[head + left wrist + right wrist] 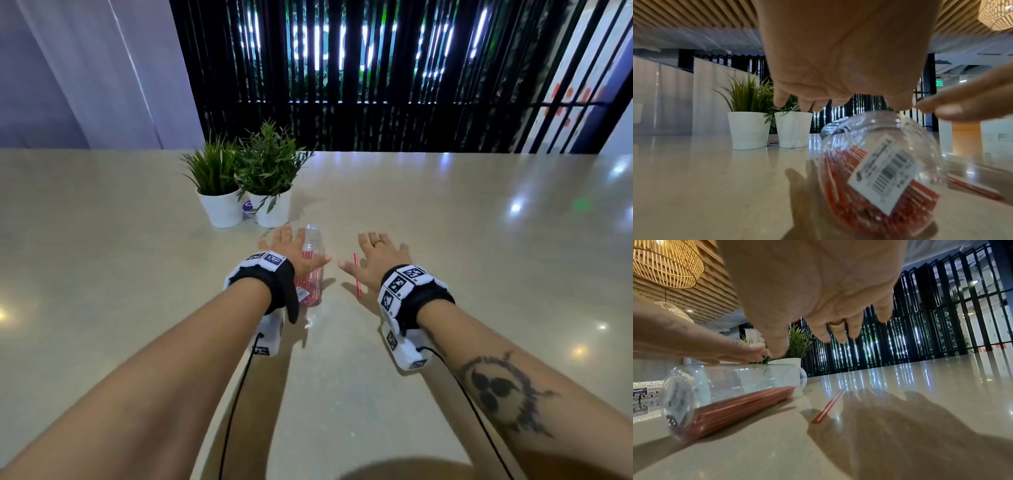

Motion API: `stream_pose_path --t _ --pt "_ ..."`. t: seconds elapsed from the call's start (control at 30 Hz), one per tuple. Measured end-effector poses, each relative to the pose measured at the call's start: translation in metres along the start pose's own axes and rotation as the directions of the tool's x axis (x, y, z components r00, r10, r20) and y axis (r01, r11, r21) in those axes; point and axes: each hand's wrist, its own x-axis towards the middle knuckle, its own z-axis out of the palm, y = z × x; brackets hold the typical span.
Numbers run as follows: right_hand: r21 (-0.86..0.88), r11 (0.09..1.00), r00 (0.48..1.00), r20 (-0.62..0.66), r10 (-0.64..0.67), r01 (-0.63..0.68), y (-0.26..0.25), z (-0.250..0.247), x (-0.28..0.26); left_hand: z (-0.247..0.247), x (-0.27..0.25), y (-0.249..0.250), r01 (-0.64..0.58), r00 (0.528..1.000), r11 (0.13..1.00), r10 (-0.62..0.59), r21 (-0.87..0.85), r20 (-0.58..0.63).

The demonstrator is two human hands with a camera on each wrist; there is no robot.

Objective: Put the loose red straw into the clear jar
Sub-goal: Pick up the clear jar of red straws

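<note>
The clear jar (pixel 312 242) lies on its side on the beige table (pixel 445 240), with several red straws (pixel 744 404) inside and a barcode label (pixel 885 177) on its base. My left hand (pixel 291 251) is spread flat over the jar with straight fingers; I cannot tell whether it touches the jar. The loose red straw (pixel 357 288) lies on the table just right of the jar. It also shows in the right wrist view, loose red straw (pixel 828 405). My right hand (pixel 376 257) hovers open above it, its thumb crossing over the straw, holding nothing.
Two small green plants in white pots (pixel 222 209) (pixel 272 210) stand just beyond the jar, with a small round label (pixel 247 206) between them. A black slatted screen (pixel 376 85) rises behind the table's far edge.
</note>
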Motion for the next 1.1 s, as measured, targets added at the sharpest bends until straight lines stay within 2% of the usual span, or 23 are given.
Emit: stream_pose_path --t 0.1,0.27,0.37,0.5,0.63,0.73,0.9,1.1 --pt "0.02 0.998 0.998 0.029 0.055 -0.055 -0.002 0.005 0.002 0.003 0.001 -0.001 0.073 0.995 0.991 -0.064 -0.116 0.081" --pt "0.104 0.99 0.994 0.069 0.089 -0.095 -0.005 0.006 0.004 0.011 0.004 0.006 0.222 0.972 0.911 -0.18 -0.347 0.149" --pt "0.136 0.983 0.99 0.076 0.116 -0.126 -0.008 0.009 0.009 0.009 0.002 0.007 0.255 0.963 0.864 -0.187 -0.434 0.195" --pt "0.161 0.973 0.98 0.139 0.146 -0.168 -0.011 0.015 0.01 0.005 -0.012 0.003 0.205 0.974 0.802 -0.108 -0.561 0.201" --pt "0.22 0.953 0.966 0.202 0.163 -0.207 -0.01 0.02 0.014 -0.002 -0.035 -0.003 0.094 0.991 0.708 0.003 -0.7 0.136" --pt "0.126 0.972 0.952 0.263 0.159 -0.197 -0.008 0.02 0.024 -0.009 -0.051 -0.009 0.047 0.993 0.677 0.05 -0.735 0.109" --pt "-0.023 0.995 0.953 0.284 0.102 -0.1 -0.008 0.02 0.041 -0.015 -0.069 -0.016 0.013 0.993 0.639 0.081 -0.769 0.084" --pt "0.022 0.988 0.952 0.272 0.141 -0.153 -0.006 0.02 0.049 -0.016 -0.081 -0.018 -0.084 0.995 0.596 0.095 -0.799 -0.034"
